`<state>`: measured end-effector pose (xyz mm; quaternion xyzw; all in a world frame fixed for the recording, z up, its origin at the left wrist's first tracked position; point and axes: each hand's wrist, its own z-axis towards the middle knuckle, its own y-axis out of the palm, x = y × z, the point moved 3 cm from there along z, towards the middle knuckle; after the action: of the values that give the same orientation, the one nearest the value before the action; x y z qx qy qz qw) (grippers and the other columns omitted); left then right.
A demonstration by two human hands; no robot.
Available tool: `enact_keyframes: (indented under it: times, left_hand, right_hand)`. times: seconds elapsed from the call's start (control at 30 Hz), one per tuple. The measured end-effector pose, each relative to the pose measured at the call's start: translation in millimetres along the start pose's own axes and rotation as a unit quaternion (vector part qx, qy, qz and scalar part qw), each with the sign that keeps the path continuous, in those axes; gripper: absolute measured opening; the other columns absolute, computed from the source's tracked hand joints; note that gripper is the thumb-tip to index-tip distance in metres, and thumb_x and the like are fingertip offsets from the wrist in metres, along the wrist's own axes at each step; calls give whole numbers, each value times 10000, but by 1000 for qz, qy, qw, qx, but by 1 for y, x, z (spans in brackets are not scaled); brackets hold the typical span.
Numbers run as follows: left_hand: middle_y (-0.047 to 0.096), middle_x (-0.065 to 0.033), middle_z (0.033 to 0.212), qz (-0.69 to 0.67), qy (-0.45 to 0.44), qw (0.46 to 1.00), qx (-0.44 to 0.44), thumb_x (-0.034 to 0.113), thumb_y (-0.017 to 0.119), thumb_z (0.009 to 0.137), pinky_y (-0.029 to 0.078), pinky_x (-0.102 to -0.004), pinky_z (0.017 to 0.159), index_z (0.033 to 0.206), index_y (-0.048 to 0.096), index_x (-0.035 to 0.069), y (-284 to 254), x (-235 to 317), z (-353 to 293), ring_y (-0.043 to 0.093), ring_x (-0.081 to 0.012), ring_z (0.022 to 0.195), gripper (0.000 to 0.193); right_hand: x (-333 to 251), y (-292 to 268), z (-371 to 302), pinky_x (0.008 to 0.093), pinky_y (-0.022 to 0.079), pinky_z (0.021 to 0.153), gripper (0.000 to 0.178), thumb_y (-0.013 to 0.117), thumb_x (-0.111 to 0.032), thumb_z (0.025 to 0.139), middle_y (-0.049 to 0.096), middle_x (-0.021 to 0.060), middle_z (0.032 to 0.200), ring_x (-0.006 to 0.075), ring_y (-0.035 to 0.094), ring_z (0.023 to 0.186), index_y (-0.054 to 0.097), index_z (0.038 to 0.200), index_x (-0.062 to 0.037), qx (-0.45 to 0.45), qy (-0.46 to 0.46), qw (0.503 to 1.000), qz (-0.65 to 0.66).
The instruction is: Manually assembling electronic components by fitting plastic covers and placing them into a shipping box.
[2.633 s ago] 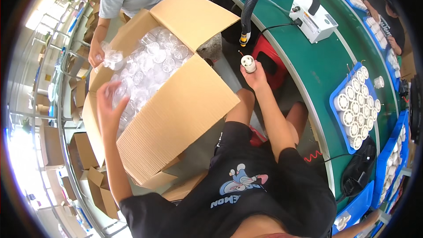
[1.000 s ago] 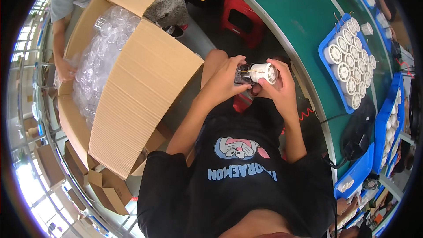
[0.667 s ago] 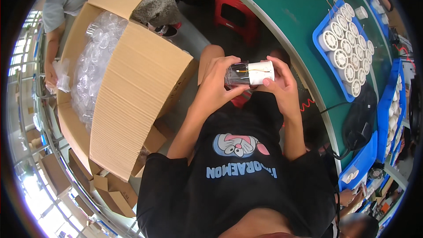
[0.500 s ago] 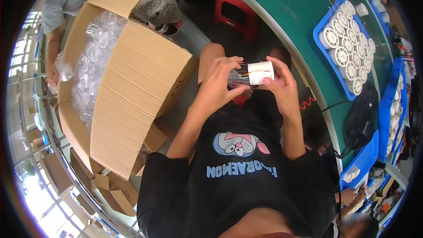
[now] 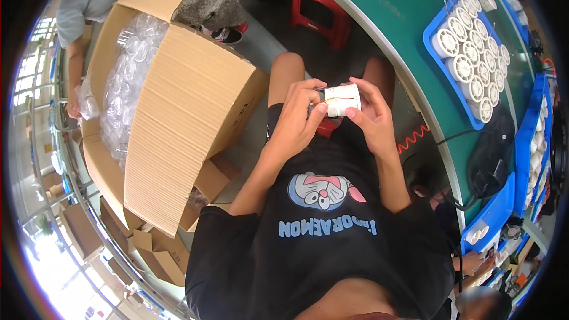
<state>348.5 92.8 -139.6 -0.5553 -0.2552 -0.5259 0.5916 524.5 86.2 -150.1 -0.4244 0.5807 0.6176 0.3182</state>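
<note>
In front of my lap I hold a white cylindrical housing (image 5: pixel 343 100) lying on its side, thin orange and red wires along its surface. My right hand (image 5: pixel 372 109) is closed round its right end, thumb on the near side. At the other end, my left hand (image 5: pixel 301 109) is closed with its thumb by the wires. A clear plastic piece (image 5: pixel 320 96) shows only slightly there, mostly hidden by the left fingers. Similar white round units (image 5: pixel 472 53) stand in rows in a blue tray (image 5: pixel 440 62) on the green table to the right.
A large open carton (image 5: pixel 172 118) of clear plastic cups (image 5: pixel 127 77) stands at my left. Beyond it, a person's hand (image 5: pixel 73 106) is by a clear bag. A red stool (image 5: pixel 320 12) is ahead. The green table's curved edge (image 5: pixel 379 38) runs along my right, with more blue trays (image 5: pixel 527 142).
The left fingers have moved in toward the white housing, covering most of the clear plastic that showed before. The housing has shifted slightly left, its wires more visible.
</note>
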Motion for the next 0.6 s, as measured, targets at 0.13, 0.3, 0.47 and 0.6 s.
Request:
enact_keyframes:
  times: [0.13,0.3,0.47,0.6]
  left_hand:
    - [561,-189,1147,-163,-77,980,87,110,435,1003,441,-362,891,987,437,15,12,-3,-7,560,-262,988,97]
    - [570,-181,1114,-136,-73,981,120,144,372,1031,476,-335,832,1015,415,-6,23,-3,-12,585,-218,926,157]
    - [597,-176,1055,-168,-80,967,174,147,362,1034,504,-319,768,1017,400,-9,29,5,-11,607,-209,857,161]
    - [622,-197,975,-171,-41,970,166,148,392,1018,517,-339,722,984,388,1,20,20,-11,611,-219,820,151]
  right_hand:
    - [-1,4,-3,307,412,999,540,707,-15,833,524,108,1240,188,514,1160,475,1319,15,-8,-37,995,-94]
    - [10,11,-13,296,431,965,544,711,-15,827,519,104,1235,170,503,1158,481,1318,23,18,6,999,-49]
    - [5,13,-24,301,439,962,549,692,-1,827,530,110,1214,178,523,1126,474,1329,41,36,-9,998,-56]
    - [-14,13,-34,321,442,973,540,686,6,821,535,133,1232,211,544,1134,484,1320,58,8,-47,993,-106]
